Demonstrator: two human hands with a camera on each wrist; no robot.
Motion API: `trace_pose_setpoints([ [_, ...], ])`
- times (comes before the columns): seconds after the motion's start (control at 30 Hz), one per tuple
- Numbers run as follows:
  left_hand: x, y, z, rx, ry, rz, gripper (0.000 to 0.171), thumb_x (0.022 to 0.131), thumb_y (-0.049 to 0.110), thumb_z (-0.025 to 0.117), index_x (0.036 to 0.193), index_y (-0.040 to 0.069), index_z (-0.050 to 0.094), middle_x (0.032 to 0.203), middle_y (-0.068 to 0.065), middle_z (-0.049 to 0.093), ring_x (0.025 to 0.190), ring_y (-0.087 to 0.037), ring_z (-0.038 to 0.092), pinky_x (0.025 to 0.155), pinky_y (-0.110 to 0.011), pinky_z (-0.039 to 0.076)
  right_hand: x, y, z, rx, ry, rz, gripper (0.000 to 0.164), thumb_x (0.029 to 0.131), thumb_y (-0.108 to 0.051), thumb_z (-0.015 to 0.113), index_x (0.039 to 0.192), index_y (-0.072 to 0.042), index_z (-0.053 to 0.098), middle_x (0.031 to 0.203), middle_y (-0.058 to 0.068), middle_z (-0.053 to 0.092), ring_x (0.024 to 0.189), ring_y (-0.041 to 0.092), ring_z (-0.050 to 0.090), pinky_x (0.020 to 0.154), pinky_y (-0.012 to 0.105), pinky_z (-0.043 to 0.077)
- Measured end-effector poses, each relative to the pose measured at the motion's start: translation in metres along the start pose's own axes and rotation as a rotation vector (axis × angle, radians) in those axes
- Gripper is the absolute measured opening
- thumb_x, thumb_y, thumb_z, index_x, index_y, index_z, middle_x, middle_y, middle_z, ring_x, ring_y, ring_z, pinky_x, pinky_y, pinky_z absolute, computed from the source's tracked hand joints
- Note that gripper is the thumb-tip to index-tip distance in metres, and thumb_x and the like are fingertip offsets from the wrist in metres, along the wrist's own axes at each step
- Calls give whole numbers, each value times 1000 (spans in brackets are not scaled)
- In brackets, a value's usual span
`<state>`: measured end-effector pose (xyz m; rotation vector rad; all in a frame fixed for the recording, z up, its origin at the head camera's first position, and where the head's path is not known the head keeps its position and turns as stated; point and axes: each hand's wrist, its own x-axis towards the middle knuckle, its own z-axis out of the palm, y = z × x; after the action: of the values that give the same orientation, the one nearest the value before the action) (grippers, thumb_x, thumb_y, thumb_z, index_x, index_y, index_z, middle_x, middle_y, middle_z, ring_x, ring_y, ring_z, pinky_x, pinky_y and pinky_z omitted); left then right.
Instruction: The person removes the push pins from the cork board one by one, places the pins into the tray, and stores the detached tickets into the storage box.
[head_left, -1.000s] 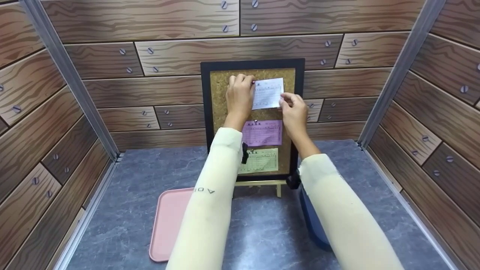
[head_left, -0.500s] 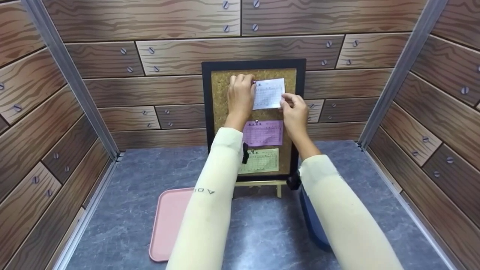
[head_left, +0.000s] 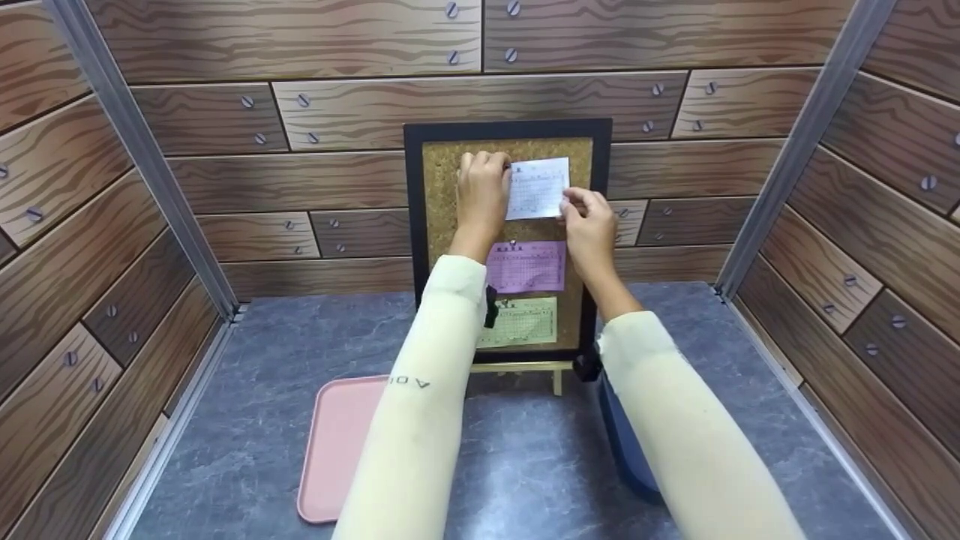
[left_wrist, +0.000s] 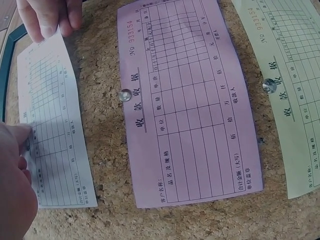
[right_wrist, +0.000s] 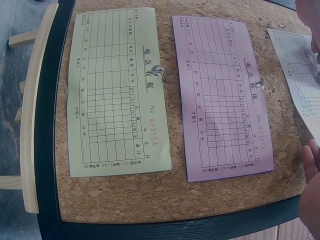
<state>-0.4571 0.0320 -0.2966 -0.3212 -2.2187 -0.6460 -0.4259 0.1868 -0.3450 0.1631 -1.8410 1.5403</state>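
Pinning seems underway at upper centre, right hand [head_left: 590,223] pinching the white slip [head_left: 538,189], left hand [head_left: 481,193] against it, grip unclear; firm pressure likely needed next.

The tray [head_left: 337,450] lies left, before the corkboard [head_left: 536,229] bearing slips [head_left: 529,267].

Small three-walled booth [head_left: 345,116] set up as a workstation. Its walls [head_left: 247,180] carry a wood-plank pattern with slotted screw heads [head_left: 303,100] that look printed, though the view is too soft to be certain. Silvery metal posts [head_left: 137,142] run up the two back corners. A grey, marble-veined work surface [head_left: 285,330] lies between the walls, bearing a framed corkboard [head_left: 439,187] and a pink tray [head_left: 337,450].
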Motion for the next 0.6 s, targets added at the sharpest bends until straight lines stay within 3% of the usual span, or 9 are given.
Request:
trace_pose_setpoints([
  [0.6,1,1,2,-22,-3,-5,13,96,19,66,104,12,74,104,-3,72,101,-23,59,83,-38,48,1,0,-1,16,-1,-5,21,93,5,64,112,10,70,103,17,65,81,17,66,76,27,59],
])
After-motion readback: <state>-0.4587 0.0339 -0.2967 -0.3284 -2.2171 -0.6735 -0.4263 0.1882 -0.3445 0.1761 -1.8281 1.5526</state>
